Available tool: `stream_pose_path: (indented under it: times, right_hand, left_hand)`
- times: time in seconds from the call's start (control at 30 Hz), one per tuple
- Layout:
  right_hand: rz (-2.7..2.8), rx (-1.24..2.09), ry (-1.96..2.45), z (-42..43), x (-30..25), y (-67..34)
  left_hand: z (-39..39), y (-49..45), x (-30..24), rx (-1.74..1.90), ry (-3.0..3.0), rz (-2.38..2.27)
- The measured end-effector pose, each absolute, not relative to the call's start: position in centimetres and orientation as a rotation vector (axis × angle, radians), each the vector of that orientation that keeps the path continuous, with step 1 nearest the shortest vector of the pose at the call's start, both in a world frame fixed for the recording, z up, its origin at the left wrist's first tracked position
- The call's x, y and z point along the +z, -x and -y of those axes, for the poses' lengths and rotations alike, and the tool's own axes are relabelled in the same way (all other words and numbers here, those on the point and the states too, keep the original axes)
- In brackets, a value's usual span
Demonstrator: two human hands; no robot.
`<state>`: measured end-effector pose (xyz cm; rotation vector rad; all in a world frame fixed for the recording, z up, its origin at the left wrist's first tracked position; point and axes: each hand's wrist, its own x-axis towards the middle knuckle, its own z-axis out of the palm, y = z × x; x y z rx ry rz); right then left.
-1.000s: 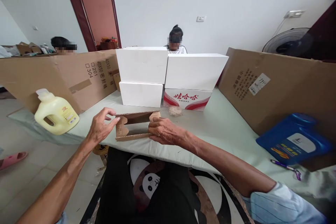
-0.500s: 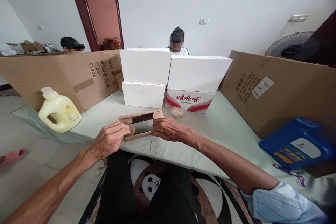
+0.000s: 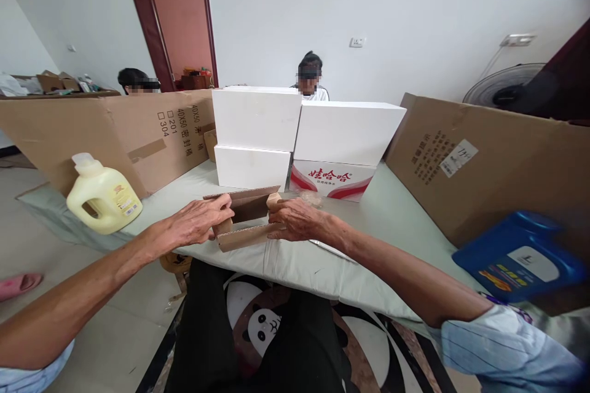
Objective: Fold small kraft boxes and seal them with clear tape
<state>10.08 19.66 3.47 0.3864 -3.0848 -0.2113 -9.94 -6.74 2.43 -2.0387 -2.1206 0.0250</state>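
Between my hands is a small brown cardboard box [image 3: 249,237], its open side facing up and toward me, near the front edge of the table. My left hand [image 3: 203,219] grips its left end, fingers bent over the flap there. At the right end, my right hand [image 3: 295,219] holds the box with the thumb low on the near wall and the fingers by the far corner flap. A clear crumpled wad [image 3: 311,198], perhaps tape or plastic, lies just beyond my right hand. Part of a thin pale strip shows under my right wrist.
White boxes [image 3: 258,118] stand stacked behind, one bearing red print [image 3: 329,179]. Large cartons flank the table, left [image 3: 161,129] and right [image 3: 498,166]. A yellow jug [image 3: 104,193] stands left, a blue bottle [image 3: 520,255] right. Two people sit beyond the boxes.
My left hand has shifted from inside the left opening to over the box's left end. The box has tilted, with more of its near wall showing, and its inside looks more open.
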Motion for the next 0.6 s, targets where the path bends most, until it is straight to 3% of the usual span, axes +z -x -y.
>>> stream_pose_path:
  times: [0.23,0.6]
  right_hand:
    - [2.797,0.158,-0.462,-22.2,2.0,-11.0]
    - [2.351,0.709,-0.171,-24.5,-1.5,-10.6]
  left_hand:
    - [8.3,11.2,0.4,-0.458,1.766,1.977]
    - [6.9,13.9,-3.4,-1.128,1.646,2.116]
